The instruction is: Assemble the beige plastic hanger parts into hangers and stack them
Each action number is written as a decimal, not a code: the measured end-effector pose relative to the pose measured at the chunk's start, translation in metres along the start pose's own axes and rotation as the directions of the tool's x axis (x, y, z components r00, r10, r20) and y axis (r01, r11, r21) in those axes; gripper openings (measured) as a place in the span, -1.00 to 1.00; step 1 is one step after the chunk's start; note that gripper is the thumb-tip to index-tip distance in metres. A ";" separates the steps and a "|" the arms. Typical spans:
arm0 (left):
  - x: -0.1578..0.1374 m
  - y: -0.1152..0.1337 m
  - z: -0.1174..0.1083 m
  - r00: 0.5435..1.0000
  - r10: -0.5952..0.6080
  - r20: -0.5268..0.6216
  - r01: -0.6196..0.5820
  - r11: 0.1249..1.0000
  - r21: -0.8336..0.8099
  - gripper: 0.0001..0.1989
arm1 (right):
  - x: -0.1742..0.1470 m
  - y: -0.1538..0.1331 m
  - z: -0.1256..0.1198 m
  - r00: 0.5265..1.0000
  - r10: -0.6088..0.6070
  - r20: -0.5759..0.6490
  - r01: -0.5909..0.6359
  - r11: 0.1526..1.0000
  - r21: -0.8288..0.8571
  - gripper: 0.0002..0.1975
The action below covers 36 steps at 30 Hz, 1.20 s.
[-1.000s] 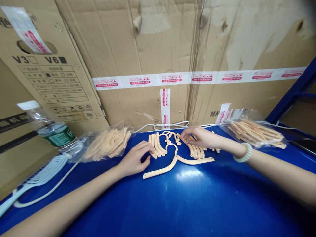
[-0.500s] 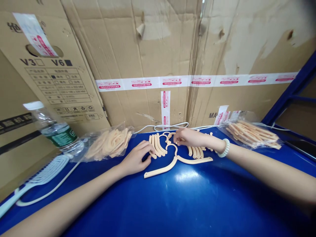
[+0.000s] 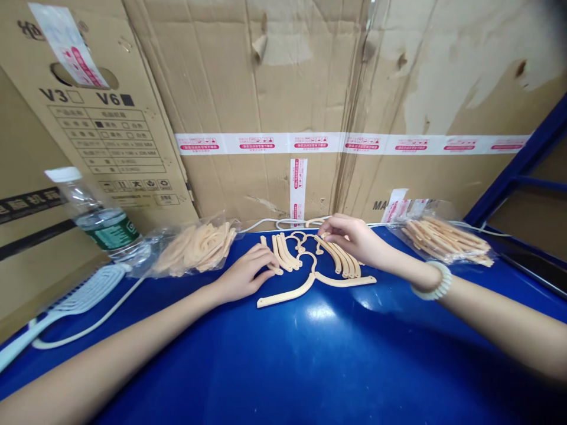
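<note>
My left hand (image 3: 248, 273) is closed, thumb and fingers pinching the lower end of a beige hanger arm (image 3: 264, 241) at the left of a row. Beside it lie several more curved hanger arms (image 3: 283, 252). Over the right-hand row of hanger arms (image 3: 343, 258) is my right hand (image 3: 354, 237), its fingertips together on a small beige hanger piece (image 3: 325, 235), mostly hidden. In front of both hands, a hanger hook (image 3: 309, 255) meets a left hanger arm (image 3: 287, 295) and a right hanger arm (image 3: 348, 281). Further loose hanger hooks (image 3: 297, 237) lie behind it.
Clear bags of beige hanger parts stand left (image 3: 199, 245) and right (image 3: 443, 239) on the blue table (image 3: 283, 366). A water bottle (image 3: 106, 227), a pale blue hairbrush (image 3: 88, 292) and a white cable (image 3: 119, 319) are at left. Cardboard (image 3: 266, 189) walls the back; a dark phone-like object (image 3: 531, 271) lies right.
My right hand has shifted right and turned, uncovering more of the right-hand row. The leftmost hanger arm now sits apart from its row, in my left hand's fingers.
</note>
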State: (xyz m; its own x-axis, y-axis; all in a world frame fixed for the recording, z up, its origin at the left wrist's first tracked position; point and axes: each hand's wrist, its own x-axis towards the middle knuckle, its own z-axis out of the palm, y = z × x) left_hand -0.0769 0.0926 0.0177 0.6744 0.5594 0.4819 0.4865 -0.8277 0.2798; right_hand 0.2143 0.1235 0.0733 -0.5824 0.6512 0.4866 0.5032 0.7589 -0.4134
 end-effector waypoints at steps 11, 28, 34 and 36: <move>-0.002 0.027 -0.003 0.924 0.115 -0.365 -0.084 0.992 0.099 -0.74 | -0.053 -0.050 0.015 0.948 0.317 -0.032 -0.243 0.783 0.572 -0.77; 0.001 0.090 0.025 0.773 -0.629 0.081 0.330 0.290 -0.898 -0.45 | -0.070 -0.062 0.049 0.795 0.535 0.287 -0.398 0.102 0.912 -0.63; -0.002 0.093 0.024 0.775 -0.610 0.164 0.418 0.301 -0.857 -0.90 | -0.073 -0.060 0.059 0.809 0.460 0.367 -0.423 0.020 0.906 -0.65; -0.003 0.092 0.025 0.801 -0.585 0.129 0.396 0.355 -0.847 -0.92 | -0.073 -0.059 0.061 0.827 0.427 0.365 -0.420 0.038 0.907 -0.81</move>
State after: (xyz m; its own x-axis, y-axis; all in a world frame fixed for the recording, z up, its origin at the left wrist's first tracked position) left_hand -0.0202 0.0153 0.0209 0.3271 0.9380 0.1150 -0.0303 -0.1112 0.9933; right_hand 0.1886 0.0314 0.0151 -0.5001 0.8642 -0.0548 -0.3156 -0.2409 -0.9178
